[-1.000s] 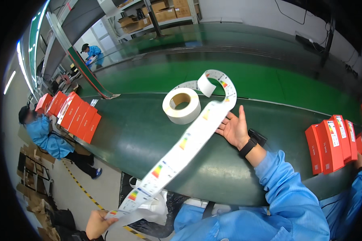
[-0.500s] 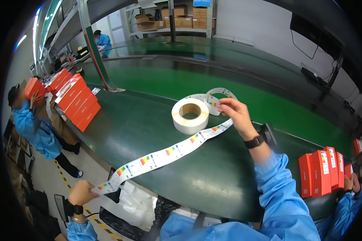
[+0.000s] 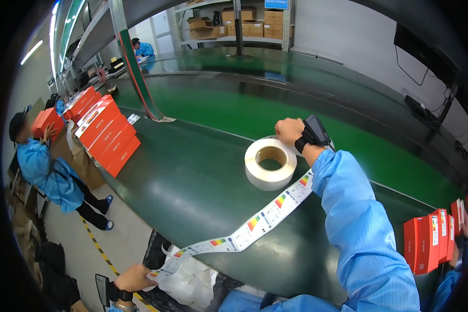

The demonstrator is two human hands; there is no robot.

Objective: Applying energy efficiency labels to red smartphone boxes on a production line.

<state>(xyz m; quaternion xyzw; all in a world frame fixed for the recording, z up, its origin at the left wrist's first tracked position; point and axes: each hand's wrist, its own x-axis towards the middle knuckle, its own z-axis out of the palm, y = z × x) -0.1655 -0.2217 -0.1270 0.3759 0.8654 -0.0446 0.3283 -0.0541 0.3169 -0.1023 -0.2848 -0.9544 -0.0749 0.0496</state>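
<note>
I have the green bench (image 3: 182, 171) beneath the roll (image 3: 269, 180), which lies flat, and the label strip (image 3: 252, 223) running from the roll's right to its near left. My hands are apart: the left hand (image 3: 132, 278) pinches the strip's end, well apart from the roll; the right hand (image 3: 290, 130) is at the roll's far edge, grip unclear. I judge I'm paying out strip; next calls for even tension.

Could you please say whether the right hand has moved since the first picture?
Yes, forward: from over the dark tabletop, the right hand now appears past its far edge.
</note>
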